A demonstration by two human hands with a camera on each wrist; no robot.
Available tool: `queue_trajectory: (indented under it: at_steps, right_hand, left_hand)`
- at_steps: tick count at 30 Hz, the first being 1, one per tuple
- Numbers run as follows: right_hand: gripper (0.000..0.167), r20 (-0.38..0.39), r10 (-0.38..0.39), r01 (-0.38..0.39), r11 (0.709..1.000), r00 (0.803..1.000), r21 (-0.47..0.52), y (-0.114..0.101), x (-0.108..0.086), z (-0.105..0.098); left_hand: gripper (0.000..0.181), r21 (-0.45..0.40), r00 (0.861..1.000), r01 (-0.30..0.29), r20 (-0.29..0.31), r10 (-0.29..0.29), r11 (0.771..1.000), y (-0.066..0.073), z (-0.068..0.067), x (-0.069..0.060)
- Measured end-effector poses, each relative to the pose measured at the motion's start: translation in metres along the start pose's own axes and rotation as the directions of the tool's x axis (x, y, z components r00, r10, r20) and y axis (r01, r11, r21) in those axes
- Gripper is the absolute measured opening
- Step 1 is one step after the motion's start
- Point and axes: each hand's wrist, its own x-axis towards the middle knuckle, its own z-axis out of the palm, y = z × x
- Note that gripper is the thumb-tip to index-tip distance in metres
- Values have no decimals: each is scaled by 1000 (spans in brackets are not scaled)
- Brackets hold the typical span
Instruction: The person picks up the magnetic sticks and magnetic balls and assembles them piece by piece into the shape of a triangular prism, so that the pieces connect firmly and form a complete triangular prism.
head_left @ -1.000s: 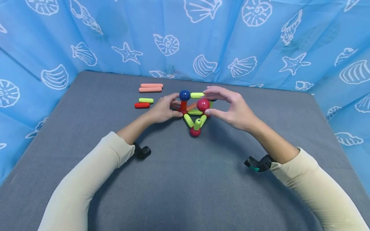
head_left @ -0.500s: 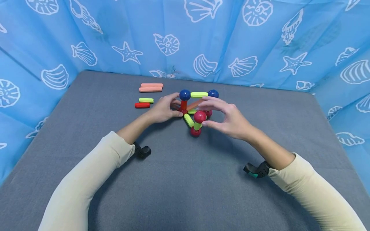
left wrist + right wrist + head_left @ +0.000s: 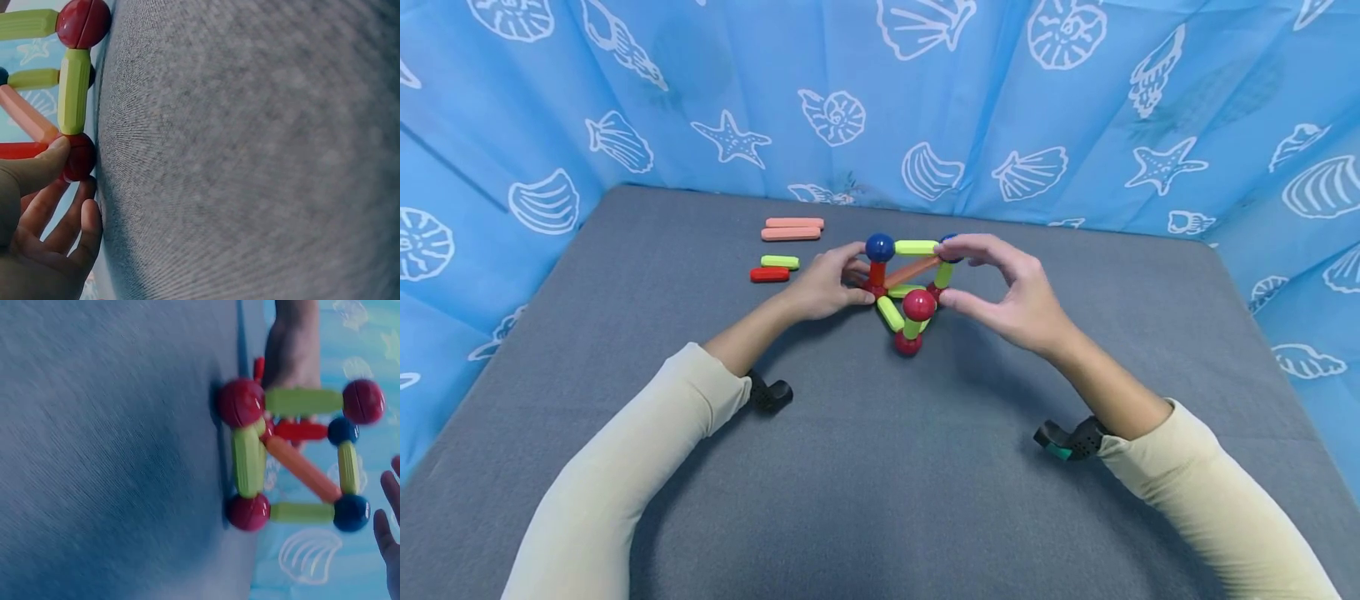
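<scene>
A frame of magnetic rods and balls stands on the grey table. My left hand (image 3: 826, 283) grips the red ball (image 3: 80, 159) at its left base corner, thumb on one side. Above that corner, a red rod (image 3: 877, 273) carries a blue ball (image 3: 880, 247). A short green rod (image 3: 915, 247) joins it to the right blue ball (image 3: 351, 512), with an orange rod (image 3: 913, 271) slanting below. At the front, a red ball (image 3: 919, 305) tops an upright green rod. My right hand (image 3: 1018, 296) holds nothing, its spread fingers beside the right blue ball, apart from it in the right wrist view.
Left of the frame lie two orange rods (image 3: 791, 234), a green rod (image 3: 779, 262) and a red rod (image 3: 770, 274). A blue curtain (image 3: 880, 100) with white shells hangs behind the grey table (image 3: 880, 467).
The red ball from my right hand now sits on the front upright rod. My right hand has let it go and moved back and right. The left hand keeps its grip.
</scene>
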Motion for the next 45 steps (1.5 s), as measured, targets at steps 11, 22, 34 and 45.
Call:
queue_trajectory:
  at_steps: [11,22,34,45]
  right_hand:
    - [64,103,468,-479,865,878,147,56,1,-9]
    - [64,231,459,-468,884,858,-19,66,-2,9]
    - [62,222,465,-464,884,857,-63,61,-4,8]
    - [66,235,505,-505,861,831,-61,63,-3,7]
  left_hand:
    - [71,7,1000,19,9,-19,1000,-1,0,2]
    - [69,-13,1000,23,2,-23,1000,0,0,3]
    - [69,-64,1000,7,-1,-7,998,0,-4,-5]
    - [55,16,958,-28,-286,31,999,-16,-57,-22]
